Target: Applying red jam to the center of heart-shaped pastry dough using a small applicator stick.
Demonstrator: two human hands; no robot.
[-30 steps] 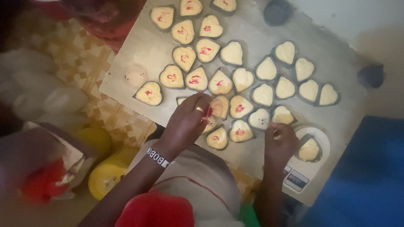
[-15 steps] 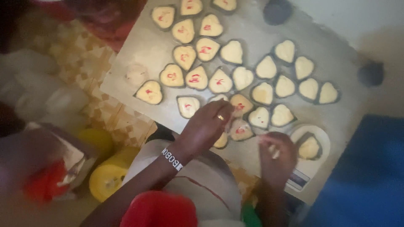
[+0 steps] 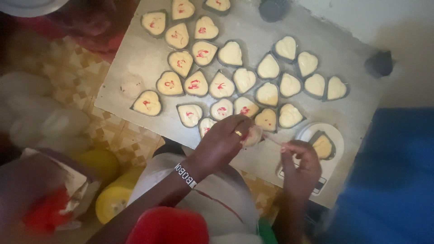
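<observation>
Batter could smear: our left hand has its grip closed on a heart mould while our right hand pinches a thin stick just beside it, crowding filled moulds on the worktop.

My left hand cupped a heart-shaped mould filled with pale yellow batter, at the near edge of the grey board. The mould sat mostly hidden under my fingers, only its right lobe showing. My right hand pinched a thin stick, its tip pointing at that mould's batter. Just beyond lay the nearest row of identical dark-rimmed heart moulds, several with red squiggles on the batter, packed close together, points facing various ways.
</observation>
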